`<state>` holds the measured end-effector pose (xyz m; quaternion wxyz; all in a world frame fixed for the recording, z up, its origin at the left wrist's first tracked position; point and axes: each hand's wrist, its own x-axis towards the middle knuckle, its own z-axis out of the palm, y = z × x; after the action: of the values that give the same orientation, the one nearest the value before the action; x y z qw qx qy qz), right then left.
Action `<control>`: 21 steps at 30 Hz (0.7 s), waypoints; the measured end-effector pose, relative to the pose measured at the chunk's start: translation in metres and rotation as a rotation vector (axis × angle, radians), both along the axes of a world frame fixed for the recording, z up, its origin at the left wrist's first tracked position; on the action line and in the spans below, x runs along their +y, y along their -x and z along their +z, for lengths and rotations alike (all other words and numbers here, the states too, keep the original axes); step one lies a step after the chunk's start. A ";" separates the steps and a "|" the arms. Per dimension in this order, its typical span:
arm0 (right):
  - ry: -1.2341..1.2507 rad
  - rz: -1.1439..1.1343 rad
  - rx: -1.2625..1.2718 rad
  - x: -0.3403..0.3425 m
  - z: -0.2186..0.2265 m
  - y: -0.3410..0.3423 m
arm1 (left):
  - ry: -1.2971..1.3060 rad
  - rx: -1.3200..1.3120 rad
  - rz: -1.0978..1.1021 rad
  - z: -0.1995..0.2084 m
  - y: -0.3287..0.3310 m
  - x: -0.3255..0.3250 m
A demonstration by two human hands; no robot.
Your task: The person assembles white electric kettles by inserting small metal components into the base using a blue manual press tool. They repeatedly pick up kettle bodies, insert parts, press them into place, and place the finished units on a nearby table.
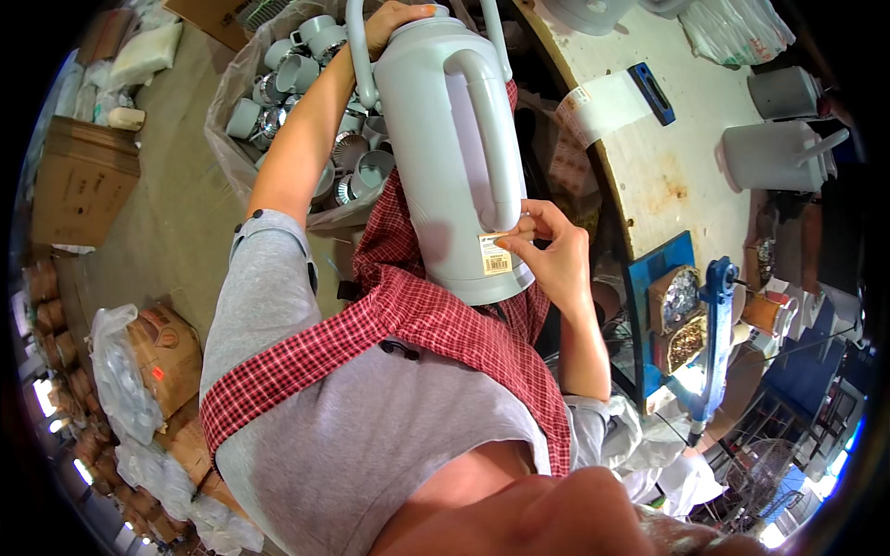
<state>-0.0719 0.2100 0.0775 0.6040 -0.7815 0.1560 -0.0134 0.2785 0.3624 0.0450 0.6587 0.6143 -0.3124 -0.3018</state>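
A large pale grey thermos jug [417, 167] with a side handle and a swing-up carrying handle lies tilted across my lap, its base toward me. My left hand [391, 26] reaches to the far end and is closed around the jug's top rim. Near the base sits a small cream label sticker [494, 255] with a barcode, below the side handle. My right hand [556, 248] pinches the sticker's upper right edge between thumb and forefinger, against the jug's wall. A red checked apron [454, 320] lies under the jug.
At left, a plastic-lined bin [227, 167] holds several grey cups and silvery parts. The worktable [667, 176] at right bears a sticker sheet [603, 102], a dark blue tool [652, 93] and other grey jugs [774, 156]. A blue lever press [716, 343] stands nearby. Cardboard boxes [88, 185] stand far left.
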 end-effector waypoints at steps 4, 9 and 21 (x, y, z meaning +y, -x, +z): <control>0.179 0.043 -0.076 0.002 -0.008 0.004 | -0.091 0.045 0.024 -0.029 -0.032 0.002; 0.841 0.010 -0.412 0.018 -0.004 0.023 | -0.088 0.016 0.047 -0.031 -0.031 0.006; -0.024 0.941 -0.692 0.024 0.100 -0.005 | 0.017 -0.190 0.354 0.021 -0.056 0.084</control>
<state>-0.0667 0.2337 0.1772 0.5694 -0.7101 -0.4143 0.0036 0.3343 0.4465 0.0657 0.6742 0.6798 -0.2628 -0.1194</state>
